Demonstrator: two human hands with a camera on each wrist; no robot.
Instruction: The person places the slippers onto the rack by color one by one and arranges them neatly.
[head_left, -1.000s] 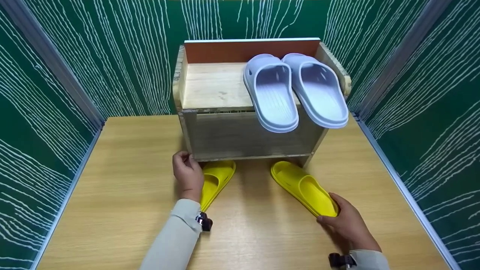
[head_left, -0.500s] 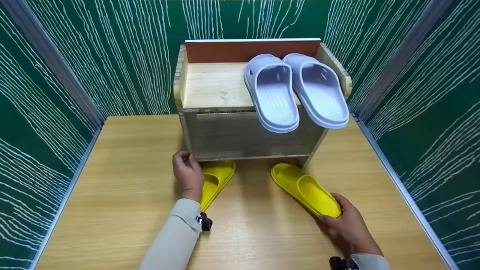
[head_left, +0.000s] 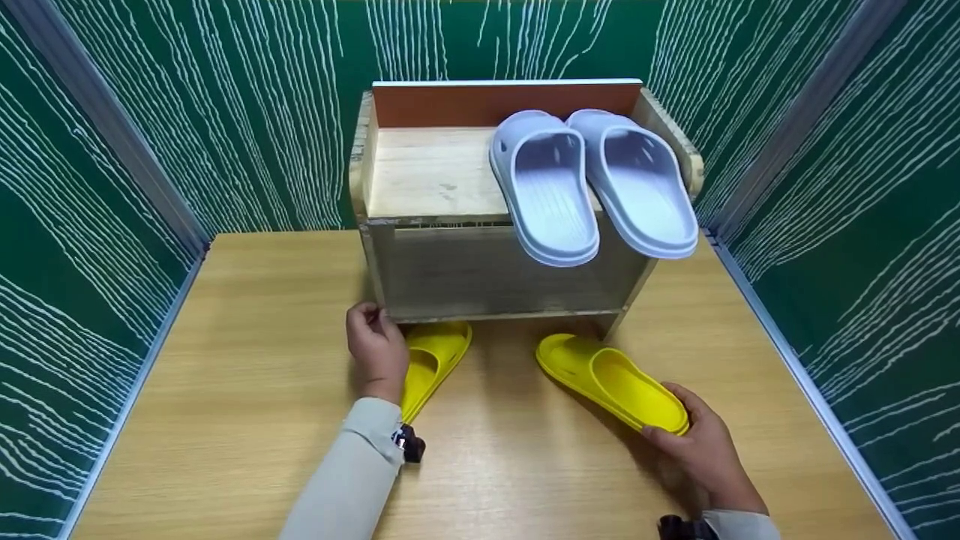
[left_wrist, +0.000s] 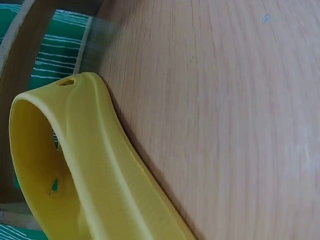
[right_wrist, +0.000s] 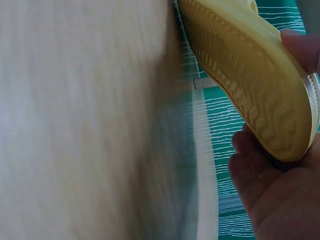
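Observation:
My right hand (head_left: 701, 442) grips the heel of a yellow clog (head_left: 577, 364), thumb on one side and fingers on the other. In the right wrist view, the patterned sole of this clog (right_wrist: 245, 85) shows, its heel end raised off the table. The clog's toe points toward the small wooden shoe rack (head_left: 427, 274). My left hand (head_left: 377, 352), fingers curled, pinches the rack's lower left front corner. Just right of that hand lies another yellow clog (head_left: 439, 349), its toe at the rack's bottom edge and its heel hidden by my wrist; it fills the left of the left wrist view.
Two pale lilac clogs (head_left: 551, 195) sit side by side on the rack's top shelf (head_left: 431, 172), toes to the back, heels overhanging its front edge. Green walls (head_left: 262, 112) with white streaks enclose the wooden tabletop (head_left: 247, 375) on the left, back and right.
The right yellow clog has slid slightly toward me, its toe drawing back from the rack and its heel shifting right with my right hand. My left hand stays put.

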